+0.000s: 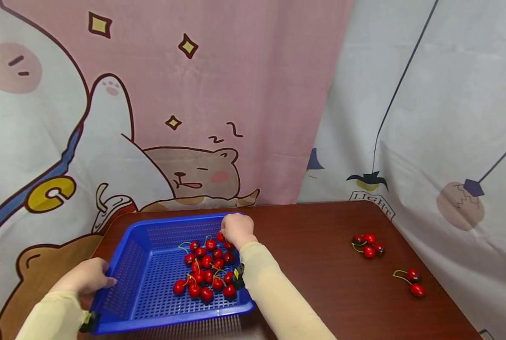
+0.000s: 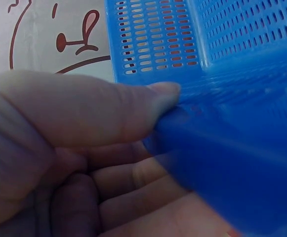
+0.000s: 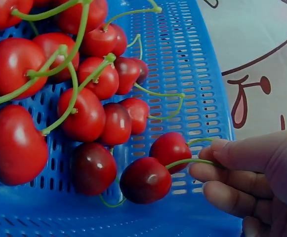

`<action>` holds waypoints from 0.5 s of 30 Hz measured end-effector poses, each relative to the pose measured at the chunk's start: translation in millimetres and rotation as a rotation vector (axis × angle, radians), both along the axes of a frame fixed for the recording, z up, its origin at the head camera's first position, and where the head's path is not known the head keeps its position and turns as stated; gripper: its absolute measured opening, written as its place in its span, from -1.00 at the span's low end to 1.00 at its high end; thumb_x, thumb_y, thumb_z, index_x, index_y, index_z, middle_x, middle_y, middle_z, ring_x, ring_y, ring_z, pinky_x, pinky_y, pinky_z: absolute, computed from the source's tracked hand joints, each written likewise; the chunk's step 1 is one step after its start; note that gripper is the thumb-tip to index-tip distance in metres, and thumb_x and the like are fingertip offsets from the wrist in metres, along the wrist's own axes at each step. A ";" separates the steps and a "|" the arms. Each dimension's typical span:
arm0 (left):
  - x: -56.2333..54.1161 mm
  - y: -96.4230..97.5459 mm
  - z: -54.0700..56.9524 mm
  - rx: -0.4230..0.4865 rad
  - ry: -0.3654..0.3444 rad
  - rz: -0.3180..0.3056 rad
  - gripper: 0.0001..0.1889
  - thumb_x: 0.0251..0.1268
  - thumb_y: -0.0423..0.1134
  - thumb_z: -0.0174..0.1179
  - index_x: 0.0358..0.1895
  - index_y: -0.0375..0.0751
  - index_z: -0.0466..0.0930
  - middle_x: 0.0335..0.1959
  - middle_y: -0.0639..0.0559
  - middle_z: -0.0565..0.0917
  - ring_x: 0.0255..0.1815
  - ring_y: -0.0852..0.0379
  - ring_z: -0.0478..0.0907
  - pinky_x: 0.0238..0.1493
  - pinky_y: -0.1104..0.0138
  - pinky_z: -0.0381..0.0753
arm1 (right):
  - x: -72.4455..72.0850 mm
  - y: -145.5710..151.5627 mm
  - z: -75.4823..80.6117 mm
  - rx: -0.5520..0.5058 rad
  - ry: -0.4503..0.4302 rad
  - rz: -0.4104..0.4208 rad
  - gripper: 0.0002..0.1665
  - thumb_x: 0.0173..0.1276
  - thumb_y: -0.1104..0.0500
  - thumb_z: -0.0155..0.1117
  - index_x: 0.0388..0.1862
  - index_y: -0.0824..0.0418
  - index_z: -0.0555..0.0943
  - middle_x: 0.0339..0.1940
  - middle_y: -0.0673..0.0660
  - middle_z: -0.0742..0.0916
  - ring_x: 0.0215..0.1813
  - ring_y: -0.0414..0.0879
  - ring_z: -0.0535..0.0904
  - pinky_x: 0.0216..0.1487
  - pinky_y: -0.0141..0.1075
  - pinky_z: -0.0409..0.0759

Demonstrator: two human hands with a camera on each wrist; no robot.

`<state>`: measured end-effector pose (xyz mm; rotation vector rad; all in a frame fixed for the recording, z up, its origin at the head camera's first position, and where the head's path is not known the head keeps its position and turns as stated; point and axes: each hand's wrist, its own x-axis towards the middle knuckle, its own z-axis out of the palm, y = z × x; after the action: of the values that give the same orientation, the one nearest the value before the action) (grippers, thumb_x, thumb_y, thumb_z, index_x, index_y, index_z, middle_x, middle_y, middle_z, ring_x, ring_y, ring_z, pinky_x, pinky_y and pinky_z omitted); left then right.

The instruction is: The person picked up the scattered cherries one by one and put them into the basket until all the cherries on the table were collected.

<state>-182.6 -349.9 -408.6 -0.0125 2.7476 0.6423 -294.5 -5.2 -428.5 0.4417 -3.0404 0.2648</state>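
Observation:
My left hand [image 1: 83, 278] grips the left rim of a blue perforated plastic basket [image 1: 151, 274]. In the left wrist view the thumb [image 2: 118, 111] lies over the rim, with the other fingers curled beneath it. At the basket's far right corner, my right hand [image 1: 238, 226] pinches the green stems of a pair of cherries between thumb and fingertips. One of them is a dark cherry [image 3: 145, 180], the other a brighter red cherry [image 3: 170, 148]; both hang inside the basket. Several more red cherries [image 1: 206, 261] with stems lie on the basket's right half.
On the right side of the brown table [image 1: 304, 255] lie a small cluster of cherries [image 1: 369, 251] and, closer to the right edge, a joined pair of cherries [image 1: 417, 290]. A printed curtain [image 1: 278, 118] hangs behind the table and along its right side.

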 end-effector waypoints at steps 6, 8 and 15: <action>0.1 1.4 2.6 -0.033 0.001 -0.015 -0.71 0.16 -0.40 0.30 -0.27 -0.67 0.51 -0.45 -0.17 0.64 -0.40 -0.07 0.63 -0.26 0.00 0.65 | 1.3 0.3 -0.1 0.040 0.011 0.020 -0.80 0.30 -0.02 0.37 -0.53 -0.13 0.75 -0.54 -0.18 0.70 -0.39 -0.19 0.61 -0.29 -0.21 0.57; -0.1 1.2 2.9 -0.037 -0.006 -0.019 -0.69 0.17 -0.40 0.30 -0.26 -0.69 0.50 -0.44 -0.18 0.64 -0.38 -0.07 0.62 -0.24 -0.01 0.64 | 1.0 0.8 -1.1 0.029 0.013 0.022 -0.84 0.29 -0.02 0.37 -0.49 -0.14 0.77 -0.52 -0.19 0.71 -0.37 -0.19 0.62 -0.25 -0.20 0.57; -1.8 0.1 2.1 0.004 -0.065 0.016 -0.68 0.23 -0.41 0.27 -0.19 -0.73 0.47 -0.43 -0.19 0.64 -0.39 -0.09 0.64 -0.28 0.00 0.67 | 2.9 5.4 -0.7 -0.074 0.009 0.037 -0.87 0.30 -0.04 0.39 -0.27 -0.10 0.81 -0.37 -0.15 0.76 -0.31 -0.18 0.64 -0.27 -0.22 0.60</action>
<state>-184.4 -349.9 -406.5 -0.0530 2.6862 0.6405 -291.6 0.2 -429.3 0.4932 -3.0041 0.3750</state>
